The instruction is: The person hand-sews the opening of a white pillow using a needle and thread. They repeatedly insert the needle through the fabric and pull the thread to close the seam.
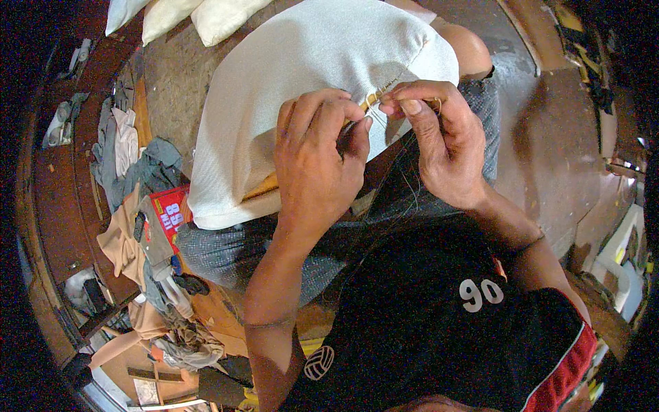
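Note:
A large cushion in a pale white fabric cover (302, 62) lies across my lap. Its edge is partly unsewn, and yellow-tan filling (261, 187) shows along the gap. My left hand (312, 147) is closed in a pinch on the cover's edge. Close beside it, my right hand (449, 141) pinches thin thread, and a fine loop stands by its fingers. Pale strands (374, 108) run between both hands at the seam. A row of stitches (390, 85) leads away from there along the cover. Any needle is too small to make out.
Several pale cushions (223, 17) lie at the upper left on the brown floor (182, 103). Crumpled cloths (158, 165) and a red printed packet (171, 209) are at my left. A white object (621, 257) stands at the far right.

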### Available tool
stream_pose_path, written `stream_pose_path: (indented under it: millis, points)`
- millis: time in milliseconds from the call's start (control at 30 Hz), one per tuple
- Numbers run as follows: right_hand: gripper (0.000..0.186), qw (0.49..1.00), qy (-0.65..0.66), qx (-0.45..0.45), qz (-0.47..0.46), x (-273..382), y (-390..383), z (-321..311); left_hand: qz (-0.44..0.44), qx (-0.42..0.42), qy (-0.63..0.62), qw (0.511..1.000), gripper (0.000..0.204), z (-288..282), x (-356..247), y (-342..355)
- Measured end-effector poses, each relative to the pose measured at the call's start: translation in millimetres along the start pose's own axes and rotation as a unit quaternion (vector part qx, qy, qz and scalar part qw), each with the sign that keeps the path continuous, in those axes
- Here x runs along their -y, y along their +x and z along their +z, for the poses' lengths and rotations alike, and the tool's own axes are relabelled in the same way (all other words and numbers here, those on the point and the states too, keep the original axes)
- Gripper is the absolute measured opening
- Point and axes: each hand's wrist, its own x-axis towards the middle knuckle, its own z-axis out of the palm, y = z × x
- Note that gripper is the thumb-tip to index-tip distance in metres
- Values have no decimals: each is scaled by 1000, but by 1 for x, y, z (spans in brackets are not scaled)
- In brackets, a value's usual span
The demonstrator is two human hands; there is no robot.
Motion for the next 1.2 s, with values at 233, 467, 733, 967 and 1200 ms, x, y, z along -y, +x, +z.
stream_pose_path:
  millis: [233,467,733,967,1200]
  points:
    - [16,992,50,69,97,6,7,-10,-1,3,-1,1000,17,-1,0,-1]
    - [18,986,85,71,126,4,8,-11,7,10,-1,1000,17,-2,1,1]
    - [19,976,155,43,145,2,9,-9,9,1,1,1000,17,1,0,1]
    - [15,994,84,5,64,3,1,-1,-5,5,-8,1000,19,0,-1,0]
    - [14,1000,6,-4,-7,-6,-3,0,-5,2,-4,1000,20,1,0,-1]
